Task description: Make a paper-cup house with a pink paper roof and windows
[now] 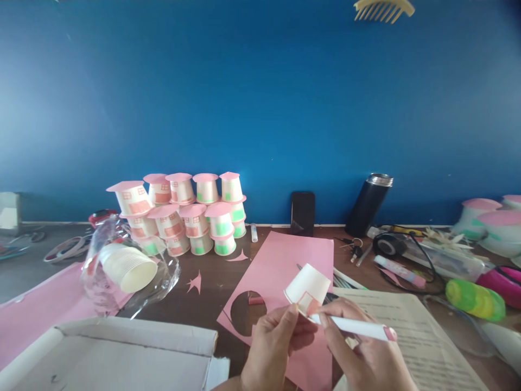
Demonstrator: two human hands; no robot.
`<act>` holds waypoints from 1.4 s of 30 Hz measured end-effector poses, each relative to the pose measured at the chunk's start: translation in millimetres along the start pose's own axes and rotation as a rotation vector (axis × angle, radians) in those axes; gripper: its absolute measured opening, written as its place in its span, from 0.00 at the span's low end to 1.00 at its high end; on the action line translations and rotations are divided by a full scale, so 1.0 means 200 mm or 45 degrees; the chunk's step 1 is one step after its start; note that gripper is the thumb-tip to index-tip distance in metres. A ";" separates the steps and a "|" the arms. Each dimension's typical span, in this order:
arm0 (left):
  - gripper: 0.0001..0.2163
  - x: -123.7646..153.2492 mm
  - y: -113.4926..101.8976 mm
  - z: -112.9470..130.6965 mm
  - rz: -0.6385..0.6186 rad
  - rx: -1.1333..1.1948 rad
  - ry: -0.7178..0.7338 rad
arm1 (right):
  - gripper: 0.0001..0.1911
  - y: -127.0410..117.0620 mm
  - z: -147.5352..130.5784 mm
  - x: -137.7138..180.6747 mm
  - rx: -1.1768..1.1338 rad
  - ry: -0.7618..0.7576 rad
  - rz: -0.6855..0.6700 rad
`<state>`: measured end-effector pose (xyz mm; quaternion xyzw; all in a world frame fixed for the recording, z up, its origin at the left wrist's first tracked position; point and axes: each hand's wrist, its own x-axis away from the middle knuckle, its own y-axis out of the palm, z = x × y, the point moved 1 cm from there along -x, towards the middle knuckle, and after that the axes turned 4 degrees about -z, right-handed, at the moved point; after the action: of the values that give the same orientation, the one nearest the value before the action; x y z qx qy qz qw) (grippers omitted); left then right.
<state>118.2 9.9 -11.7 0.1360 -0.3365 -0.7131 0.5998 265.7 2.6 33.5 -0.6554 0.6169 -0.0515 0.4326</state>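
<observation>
My left hand [273,343] pinches the rim of a white paper cup [306,281], which is tilted upside down. A red door-like outline with part of it coloured in shows on the cup's side, near the rim. In my right hand [364,347] is a white felt-tip marker [354,327] with a reddish end, its tip side against the coloured patch. Both hands are over a sheet of pink paper [293,255] with a round hole cut in it. Several finished-looking cups [191,220] with pink paper tops and red or green drawings stand stacked behind on the left.
A plastic-wrapped stack of cups [134,269] and a white cardboard box lid [134,358] are at left. Behind stand a phone [303,213] and a black flask [368,206]. Keys [355,248], a glue stick [399,270], printed paper [407,326] and a yellow-green object [475,300] lie at right.
</observation>
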 end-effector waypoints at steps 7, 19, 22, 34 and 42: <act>0.20 0.02 0.00 0.02 0.034 -0.079 -0.010 | 0.10 0.00 0.00 -0.01 0.011 -0.032 0.031; 0.24 0.01 -0.01 0.02 0.013 -0.173 -0.082 | 0.07 0.00 0.03 0.01 -0.025 -0.032 0.021; 0.25 0.01 -0.02 0.01 -0.004 -0.190 -0.081 | 0.07 -0.01 0.04 0.01 -0.033 -0.016 0.019; 0.27 0.00 -0.03 0.02 -0.026 -0.233 -0.080 | 0.08 -0.01 0.02 0.01 -0.006 -0.036 0.038; 0.27 0.01 -0.02 0.02 0.015 -0.207 -0.086 | 0.04 -0.01 0.06 0.00 -0.044 -0.085 0.068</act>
<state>112.8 10.1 -9.9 0.0608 -0.2983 -0.7387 0.6014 273.6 9.1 27.6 -0.6474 0.6202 -0.0073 0.4429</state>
